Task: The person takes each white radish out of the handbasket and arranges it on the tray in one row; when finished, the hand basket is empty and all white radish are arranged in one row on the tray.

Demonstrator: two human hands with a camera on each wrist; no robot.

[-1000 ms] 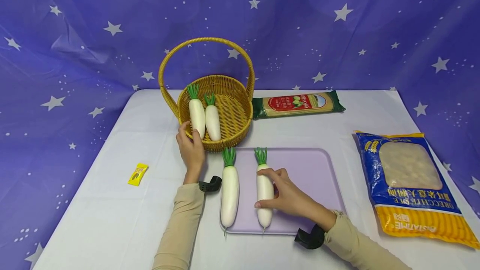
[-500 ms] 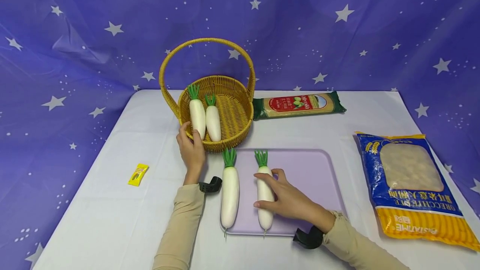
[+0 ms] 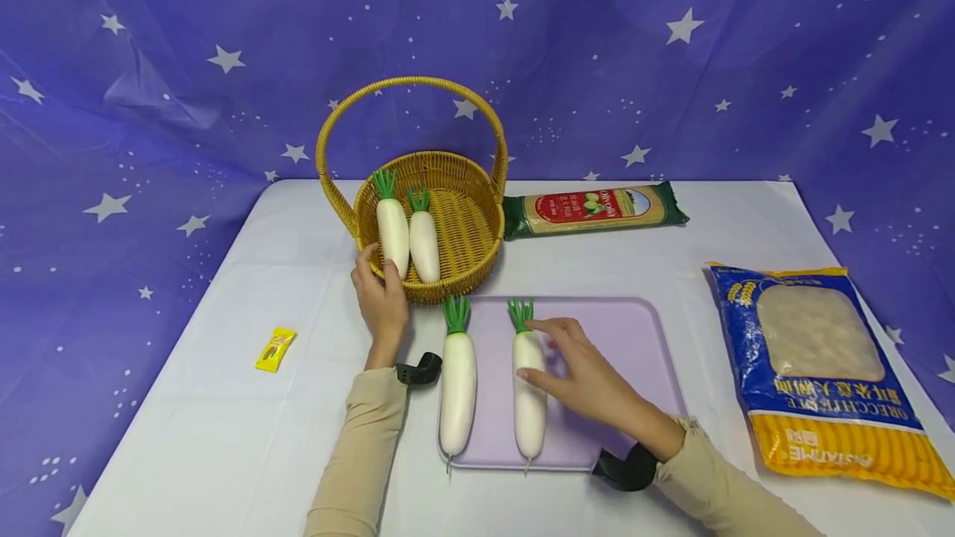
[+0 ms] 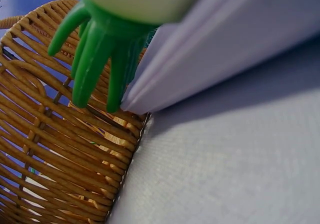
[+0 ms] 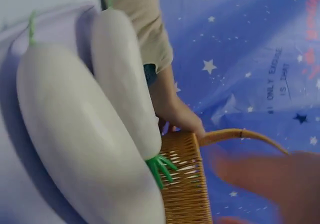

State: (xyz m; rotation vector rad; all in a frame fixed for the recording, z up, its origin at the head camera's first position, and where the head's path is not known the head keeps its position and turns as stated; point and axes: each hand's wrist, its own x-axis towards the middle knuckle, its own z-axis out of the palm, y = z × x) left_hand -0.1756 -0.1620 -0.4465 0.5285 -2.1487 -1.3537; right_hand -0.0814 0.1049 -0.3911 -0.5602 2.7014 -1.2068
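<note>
My left hand (image 3: 382,301) holds the near left rim of a wicker basket (image 3: 477,268), thumb at the inside edge. Inside the basket lie two white radishes, a left one (image 3: 393,230) and a right one (image 3: 424,247), green tops toward the back. Two more white radishes lie on a lilac tray (image 3: 604,338): one along its left edge (image 3: 458,392), one nearer the middle (image 3: 530,404). Over the upper part of the middle radish hovers my right hand (image 3: 585,367), thumb and fingers spread apart. In the right wrist view its fingers (image 5: 270,179) are blurred, beside the radishes.
A spaghetti pack (image 3: 589,210) lies behind the tray, right of the basket. At the right stands out a large blue and yellow orecchiette bag (image 3: 821,363). A small yellow packet (image 3: 275,349) lies on the white tablecloth (image 3: 201,421) at left. A purple starry cloth hangs behind.
My right hand has loosened from the middle radish, its thumb and fingers shifting up toward the green top and slightly right. The left hand has stayed at the basket rim.
</note>
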